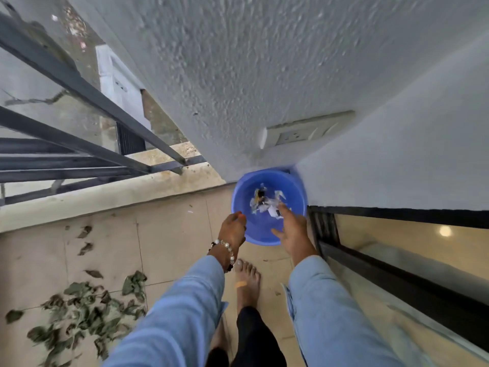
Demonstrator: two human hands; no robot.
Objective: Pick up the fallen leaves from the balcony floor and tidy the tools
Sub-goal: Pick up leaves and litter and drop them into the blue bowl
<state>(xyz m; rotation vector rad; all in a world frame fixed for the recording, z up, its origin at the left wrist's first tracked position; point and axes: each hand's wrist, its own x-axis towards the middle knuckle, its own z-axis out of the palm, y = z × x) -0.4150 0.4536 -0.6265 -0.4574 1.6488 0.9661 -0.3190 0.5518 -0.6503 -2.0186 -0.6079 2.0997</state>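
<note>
Below, seen from the head camera, I have both hands reaching toward a blue bucket (267, 207) that stands upright in the corner where two white walls (264, 62) meet, its round mouth facing up at me. My left hand (232, 229) is at the bucket's near-left rim, fingers curled; whether it grips the rim I cannot tell. My right hand (292, 230) hangs over the bucket's near-right side with fingers spread and relaxed, holding nothing. Paper scraps (264, 203) lie at the bucket's bottom (their kinds are too small and blurred to name). The fallen leaves (79, 305) lie in a loose heap on the balcony floor (172, 234) at lower left, well apart from the bucket, the heap cut off by the frame's bottom edge; a few stray leaves trail up toward the parapet (105, 197). One bare foot (247, 279) points toward the bucket. My sleeves hide the floor beneath them.
</note>
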